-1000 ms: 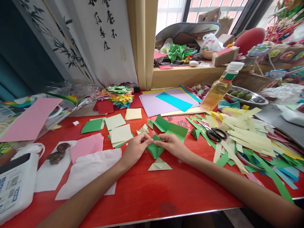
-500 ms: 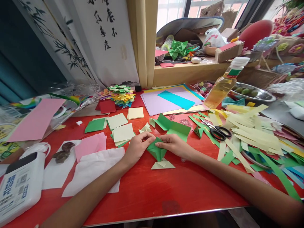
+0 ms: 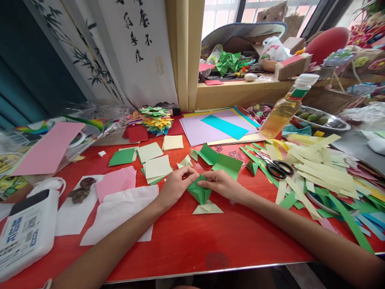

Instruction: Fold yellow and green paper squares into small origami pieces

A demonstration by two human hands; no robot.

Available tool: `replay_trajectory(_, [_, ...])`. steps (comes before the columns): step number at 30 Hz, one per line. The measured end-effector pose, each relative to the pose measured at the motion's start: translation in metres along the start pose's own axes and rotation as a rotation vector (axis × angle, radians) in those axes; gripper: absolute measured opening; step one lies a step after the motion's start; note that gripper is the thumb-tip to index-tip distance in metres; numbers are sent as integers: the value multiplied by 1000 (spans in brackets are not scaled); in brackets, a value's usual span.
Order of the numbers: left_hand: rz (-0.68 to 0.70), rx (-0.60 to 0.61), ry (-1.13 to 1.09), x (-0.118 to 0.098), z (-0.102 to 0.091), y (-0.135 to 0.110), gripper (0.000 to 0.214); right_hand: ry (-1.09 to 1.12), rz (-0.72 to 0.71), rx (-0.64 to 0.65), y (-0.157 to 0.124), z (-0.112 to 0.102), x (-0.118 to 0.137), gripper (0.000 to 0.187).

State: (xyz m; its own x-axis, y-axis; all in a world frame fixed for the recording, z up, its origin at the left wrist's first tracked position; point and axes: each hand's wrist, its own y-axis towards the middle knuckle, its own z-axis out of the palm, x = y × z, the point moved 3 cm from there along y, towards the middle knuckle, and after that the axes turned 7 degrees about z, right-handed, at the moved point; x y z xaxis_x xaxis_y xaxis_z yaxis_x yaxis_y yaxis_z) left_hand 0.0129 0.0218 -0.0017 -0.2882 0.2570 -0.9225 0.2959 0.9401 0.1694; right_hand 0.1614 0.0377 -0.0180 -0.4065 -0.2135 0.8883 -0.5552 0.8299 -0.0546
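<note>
Between my two hands is a green folded paper piece (image 3: 200, 193), its lower point facing me. My left hand (image 3: 179, 185) pinches its upper left edge, and my right hand (image 3: 221, 185) pinches the upper right. Part of the fold is hidden behind my fingers. Just below it on the table lies a cream folded paper piece (image 3: 208, 208). Beyond my hands rest a small cream folded piece (image 3: 185, 161) and a creased green sheet (image 3: 227, 165). A stack of cream squares (image 3: 157, 167) lies past my left hand.
Black-handled scissors (image 3: 279, 169) lie to the right, beside a heap of paper strips (image 3: 325, 172). A bottle of yellow liquid (image 3: 278, 114) stands behind them. White tissue (image 3: 120, 216), pink paper (image 3: 116, 182) and a white box-shaped pack (image 3: 25, 237) lie to the left on the red table (image 3: 180, 257).
The view has shifted slightly, so everything sits a little further right. Both hands keep their pinch on the green folded paper; nothing else has visibly moved.
</note>
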Motion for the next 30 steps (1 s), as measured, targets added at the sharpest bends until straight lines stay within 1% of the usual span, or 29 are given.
replay_trajectory(4, [4,-4,24,0,1,0,21,-4,3,15,0,0,1,39])
replay_trajectory(8, [-8,-26,37,-1,1,-2,22,22,38,26,0,0,4,38])
replay_trajectory(14, [-47,-63,-1,-2,-1,-3,26,67,78,19,0,-1,7,41])
replay_trajectory(18, [-17,-41,52,-4,0,-3,23,62,82,30,1,-1,6,38])
replay_trajectory(22, [-4,-59,97,-5,0,-5,24,64,80,30,1,0,6,37])
replay_trajectory(26, [-32,-99,111,-3,0,-5,28,101,76,6,0,0,6,36])
replay_trajectory(30, [-69,-88,81,-1,0,-4,32,117,81,-12,0,-1,5,37])
